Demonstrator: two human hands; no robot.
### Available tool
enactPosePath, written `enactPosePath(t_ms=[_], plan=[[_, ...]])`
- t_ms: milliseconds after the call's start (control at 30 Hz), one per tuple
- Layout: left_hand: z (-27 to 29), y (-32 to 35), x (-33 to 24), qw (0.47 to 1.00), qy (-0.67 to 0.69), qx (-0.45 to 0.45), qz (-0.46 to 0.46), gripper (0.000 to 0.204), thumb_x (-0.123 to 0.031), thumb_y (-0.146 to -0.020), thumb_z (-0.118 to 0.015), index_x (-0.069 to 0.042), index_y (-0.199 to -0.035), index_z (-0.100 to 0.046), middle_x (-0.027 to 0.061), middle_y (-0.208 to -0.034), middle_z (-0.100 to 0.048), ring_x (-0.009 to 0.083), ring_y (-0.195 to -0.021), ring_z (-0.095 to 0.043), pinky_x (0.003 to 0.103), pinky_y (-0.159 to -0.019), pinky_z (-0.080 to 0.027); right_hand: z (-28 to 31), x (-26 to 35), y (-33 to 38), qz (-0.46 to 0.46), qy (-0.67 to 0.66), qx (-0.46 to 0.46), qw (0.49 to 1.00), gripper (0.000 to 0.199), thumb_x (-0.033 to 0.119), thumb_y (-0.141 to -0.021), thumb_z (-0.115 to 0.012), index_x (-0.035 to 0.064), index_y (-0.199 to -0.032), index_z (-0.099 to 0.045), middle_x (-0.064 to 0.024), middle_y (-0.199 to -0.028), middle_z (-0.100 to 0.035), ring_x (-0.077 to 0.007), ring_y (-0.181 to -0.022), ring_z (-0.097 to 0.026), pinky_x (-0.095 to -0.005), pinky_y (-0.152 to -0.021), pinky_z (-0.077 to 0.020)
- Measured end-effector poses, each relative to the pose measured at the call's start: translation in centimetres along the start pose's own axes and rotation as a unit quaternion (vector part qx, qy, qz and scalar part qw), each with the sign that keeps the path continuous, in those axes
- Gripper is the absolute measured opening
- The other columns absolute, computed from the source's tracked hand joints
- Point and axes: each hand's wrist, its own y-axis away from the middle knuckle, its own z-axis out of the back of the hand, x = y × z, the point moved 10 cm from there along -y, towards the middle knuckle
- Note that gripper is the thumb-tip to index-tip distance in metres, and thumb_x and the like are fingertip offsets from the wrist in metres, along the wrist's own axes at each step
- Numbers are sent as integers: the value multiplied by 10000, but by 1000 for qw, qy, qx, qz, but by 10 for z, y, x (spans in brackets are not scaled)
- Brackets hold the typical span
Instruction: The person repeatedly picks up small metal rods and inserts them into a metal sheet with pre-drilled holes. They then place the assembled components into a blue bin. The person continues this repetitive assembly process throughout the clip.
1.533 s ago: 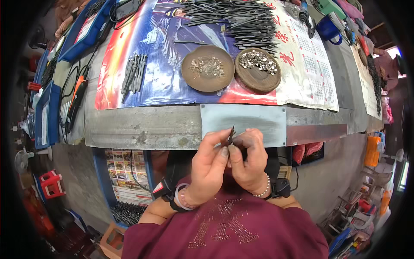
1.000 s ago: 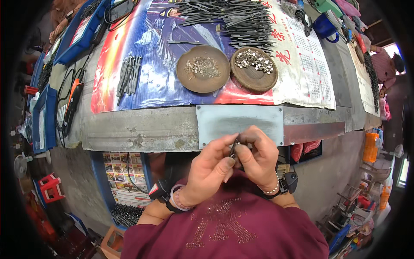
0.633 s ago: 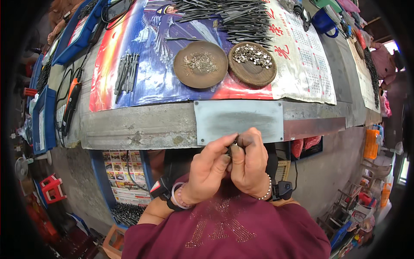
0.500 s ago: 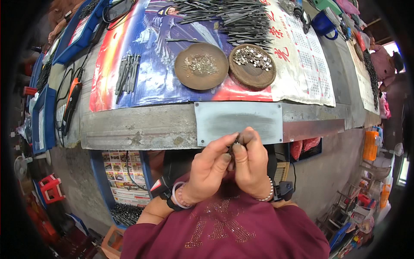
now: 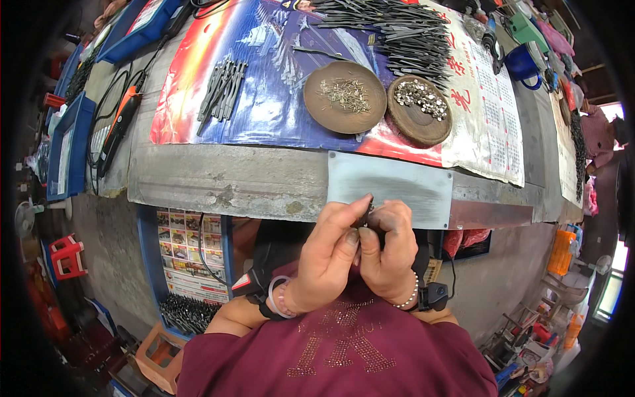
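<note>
Just below the grey metal plate (image 5: 390,188) fixed to the front edge of the bench (image 5: 198,182), the left hand (image 5: 327,255) and right hand (image 5: 387,255) are pressed together, fingertips pinched on one small dark metal piece (image 5: 368,210) held between them. Judged from this, one piece is mid-assembly. Beyond the plate, the two round brown dishes (image 5: 344,96) (image 5: 419,109) hold many small fasteners, a large heap of dark metal strips (image 5: 397,30) lies behind them, and a small bundle (image 5: 221,89) lies well to their left, so most of the work appears to remain.
</note>
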Motion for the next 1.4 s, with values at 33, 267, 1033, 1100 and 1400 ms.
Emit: enactPosePath(t_ms=[33, 267, 1033, 1100, 1400], plan=[[0, -1, -1, 999, -29, 8, -13, 394, 31, -970, -426, 19, -1361, -471, 44, -1038, -471, 68, -727, -464, 197, -651, -411, -1, 2, 0, 2, 23, -12, 1000, 167, 49, -837, -648, 13, -961, -544, -120, -826, -558, -314, -687, -520, -397, -619, -420], [7, -5, -10, 999, -14, 27, -23, 379, 23, -971, -433, 41, -1348, -461, 43, -1020, -453, 65, -690, -483, 197, -619, -409, -13, -25, -10, -174, -120, 76, 974, 108, 32, -922, -481, -48, -944, -551, -157, -815, -552, -269, -675, -575, -327, -618, -457], [243, -107, -64, 839, -489, -223, -79, 364, 14, -868, -598, -12, -1228, -552, 44, -902, -586, 96, -742, -555, 234, -650, -458, 12, -47, -15, -113, -129, 85, 982, 44, -5, -900, -543, -43, -911, -562, -142, -810, -555, -224, -681, -566, -308, -612, -477], [253, -91, -49, 865, -450, -224, -3, 392, 24, -866, -604, -13, -1250, -531, 38, -893, -582, 88, -753, -555, 227, -659, -458, 12, -47, -16, -103, -122, 79, 984, 32, -7, -889, -558, -37, -899, -566, -140, -806, -561, -228, -672, -565, -309, -600, -471], [225, -84, -58, 803, -561, -197, -48, 459, 84, -784, -600, -17, -1224, -519, 100, -794, -567, 202, -649, -582, 326, -619, -482, 10, -46, -16, -72, -107, 67, 989, 48, -5, -839, -618, -15, -871, -584, -140, -788, -578, -260, -648, -558, -328, -564, -454]])
